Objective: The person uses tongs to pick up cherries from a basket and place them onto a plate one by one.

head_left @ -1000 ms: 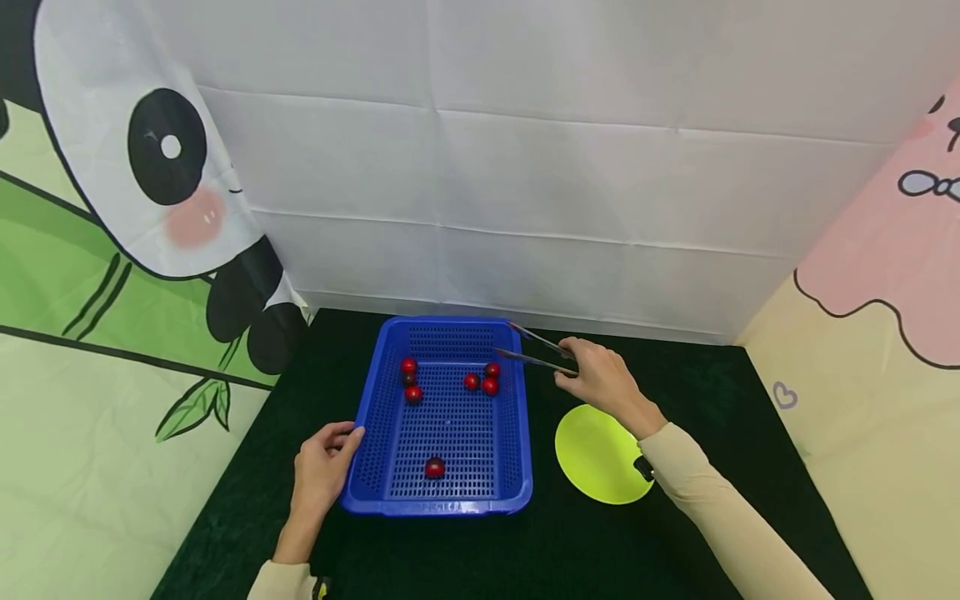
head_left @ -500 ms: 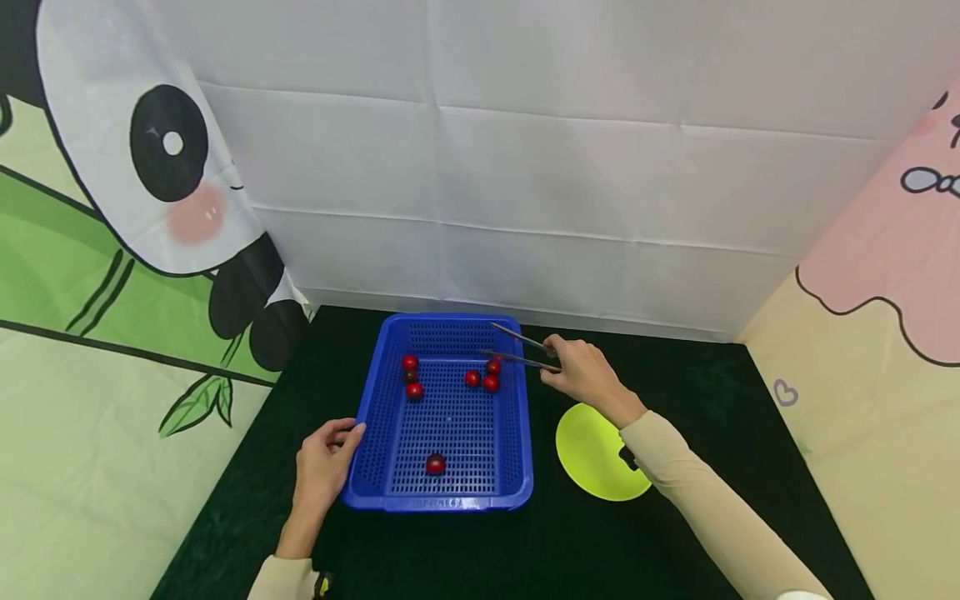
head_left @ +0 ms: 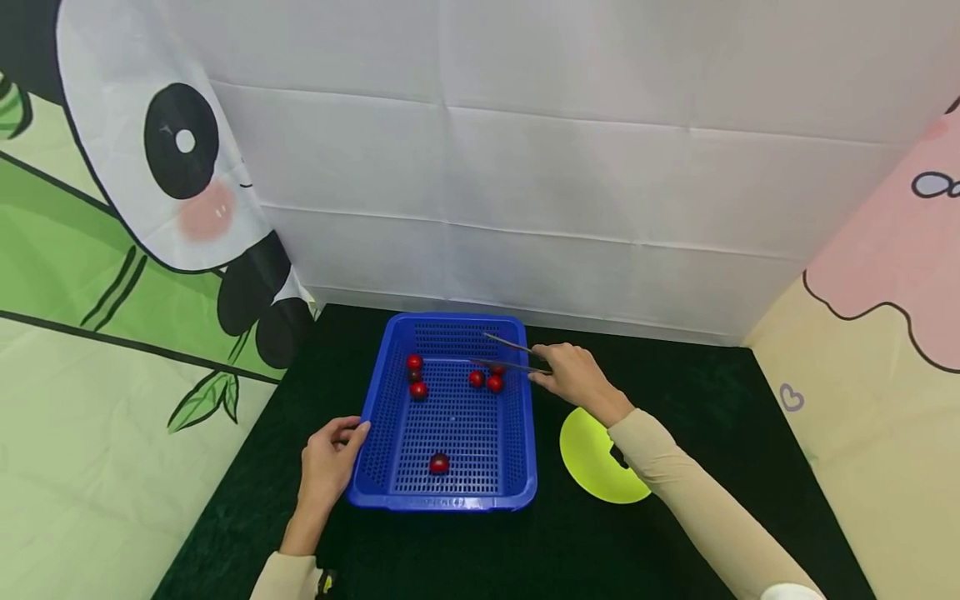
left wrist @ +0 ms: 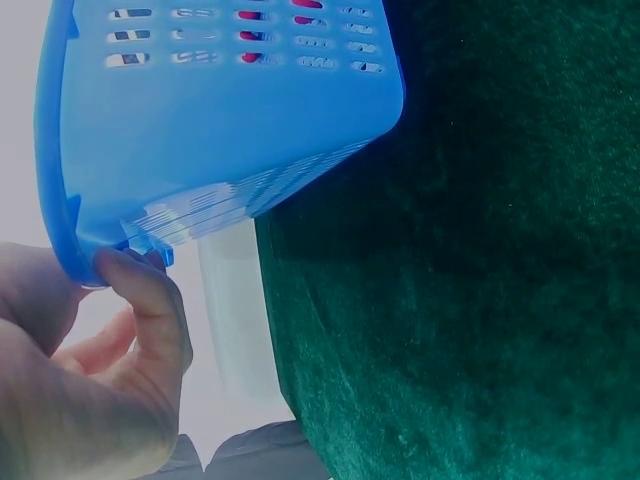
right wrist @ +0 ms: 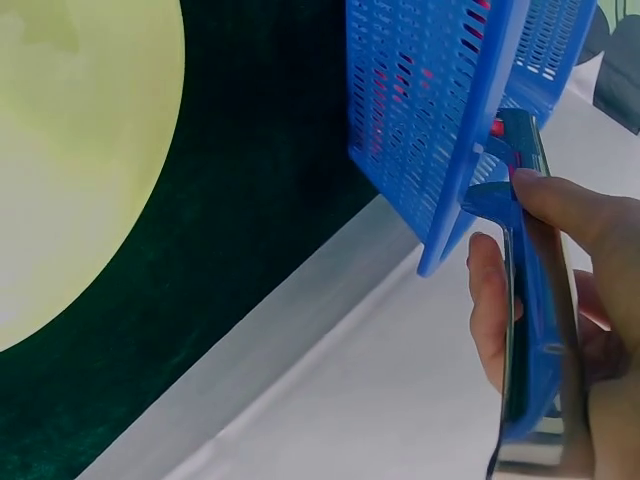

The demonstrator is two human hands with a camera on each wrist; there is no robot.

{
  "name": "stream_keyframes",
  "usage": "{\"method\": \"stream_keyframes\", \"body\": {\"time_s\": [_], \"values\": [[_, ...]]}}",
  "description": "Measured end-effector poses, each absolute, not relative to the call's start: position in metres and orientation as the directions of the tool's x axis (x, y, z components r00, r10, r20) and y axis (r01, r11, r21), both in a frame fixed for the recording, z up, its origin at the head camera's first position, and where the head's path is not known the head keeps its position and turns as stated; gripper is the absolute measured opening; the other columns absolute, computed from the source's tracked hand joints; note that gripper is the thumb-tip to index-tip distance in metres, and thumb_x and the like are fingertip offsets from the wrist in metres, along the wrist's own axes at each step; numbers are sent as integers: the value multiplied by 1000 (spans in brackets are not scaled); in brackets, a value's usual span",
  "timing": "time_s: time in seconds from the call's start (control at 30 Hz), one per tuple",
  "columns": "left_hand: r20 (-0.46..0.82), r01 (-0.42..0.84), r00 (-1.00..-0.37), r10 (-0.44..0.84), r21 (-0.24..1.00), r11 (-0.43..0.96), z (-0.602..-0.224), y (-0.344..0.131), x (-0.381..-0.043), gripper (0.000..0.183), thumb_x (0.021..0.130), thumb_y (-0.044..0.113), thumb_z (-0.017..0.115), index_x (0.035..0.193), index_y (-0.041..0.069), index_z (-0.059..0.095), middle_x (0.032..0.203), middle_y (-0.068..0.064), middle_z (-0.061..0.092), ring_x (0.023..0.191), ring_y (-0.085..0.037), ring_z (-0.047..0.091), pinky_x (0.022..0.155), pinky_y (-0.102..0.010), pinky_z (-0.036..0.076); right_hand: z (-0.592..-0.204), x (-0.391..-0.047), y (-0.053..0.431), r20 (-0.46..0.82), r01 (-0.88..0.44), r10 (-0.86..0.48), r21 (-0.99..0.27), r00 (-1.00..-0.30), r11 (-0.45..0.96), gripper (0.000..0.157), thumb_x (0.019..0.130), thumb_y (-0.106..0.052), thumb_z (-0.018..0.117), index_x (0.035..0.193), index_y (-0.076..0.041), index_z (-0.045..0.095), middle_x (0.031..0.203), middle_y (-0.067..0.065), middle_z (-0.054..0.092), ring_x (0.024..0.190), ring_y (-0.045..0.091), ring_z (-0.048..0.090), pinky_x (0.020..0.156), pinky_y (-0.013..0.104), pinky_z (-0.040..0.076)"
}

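Observation:
My left hand (head_left: 327, 467) pinches the left rim of a blue perforated basket (head_left: 442, 503); the left wrist view shows thumb and fingers at that rim. Metal tongs (right wrist: 545, 300) are gripped in my right hand (head_left: 576, 379), their two arms spread apart and reaching over the basket's right rim. The tong tips hang over the back right of the basket, above a cluster of cherry tomatoes (head_left: 495, 384), one partly hidden by the lower arm. More cherry tomatoes (head_left: 418, 390) lie along the back left inside. A single dark red tomato (head_left: 439, 463) sits near the front.
A yellow-green plate (head_left: 596, 467) lies right of the basket, partly covered by my right forearm. Dark green cloth (head_left: 690, 417) covers the table. A white cloth wall (head_left: 555, 192) rises behind it, with printed cartoon panels at both sides.
My right hand has moved left, bringing the tongs from the basket's right rim to over the back right tomatoes. My left hand keeps its hold on the rim. The view shifts slightly.

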State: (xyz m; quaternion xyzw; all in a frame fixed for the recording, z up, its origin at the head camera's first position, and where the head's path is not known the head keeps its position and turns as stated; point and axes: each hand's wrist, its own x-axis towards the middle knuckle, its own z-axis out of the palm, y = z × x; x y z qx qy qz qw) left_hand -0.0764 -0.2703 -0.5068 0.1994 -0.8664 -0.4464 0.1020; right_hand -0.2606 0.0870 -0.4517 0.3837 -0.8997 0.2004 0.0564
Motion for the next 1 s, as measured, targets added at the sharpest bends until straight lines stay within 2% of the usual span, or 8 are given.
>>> {"method": "stream_keyframes", "body": {"time_s": [0.2, 0.43, 0.63, 0.87, 1.0], "values": [[15, -244, -897, -441, 816, 524, -505, -268, -77, 36, 105, 28, 62, 127, -1, 66, 102, -17, 70, 76, -17, 62, 63, -23, 48, -456, -261, 80, 254, -726, -680, -241, -688, 645, 43, 92, -24, 80, 123, 4, 70, 79, 5, 65, 58, 12, 47, 49, 23, 35], [17, -239, -896, -443, 823, 516, -503, -267, -75, 35, 105, 26, 62, 125, -2, 67, 101, -17, 71, 75, -17, 62, 63, -23, 48, -459, -259, 73, 245, -727, -685, -217, -686, 651, 38, 90, -23, 82, 119, 0, 74, 94, 11, 65, 61, 12, 52, 53, 22, 44], [6, -252, -894, -447, 819, 516, -505, -268, -75, 35, 106, 27, 61, 127, -1, 66, 103, -17, 71, 77, -18, 63, 64, -23, 48, -458, -259, 66, 221, -734, -700, -187, -679, 653, 37, 91, -24, 81, 118, 0, 75, 87, 9, 62, 59, 12, 50, 51, 22, 42], [11, -248, -895, -447, 820, 516, -506, -267, -76, 34, 105, 26, 62, 125, -1, 66, 101, -17, 71, 76, -18, 63, 64, -23, 48, -460, -258, 56, 211, -754, -725, -124, -655, 645, 34, 90, -22, 83, 115, 0, 76, 91, 12, 67, 59, 12, 52, 50, 21, 43], [9, -246, -894, -447, 824, 510, -504, -266, -76, 34, 105, 25, 62, 125, -1, 66, 101, -17, 71, 76, -19, 63, 63, -23, 48, -461, -258, 50, 215, -758, -732, -67, -646, 649, 32, 88, -22, 85, 111, -2, 78, 87, 11, 65, 56, 12, 50, 49, 22, 41]]}}
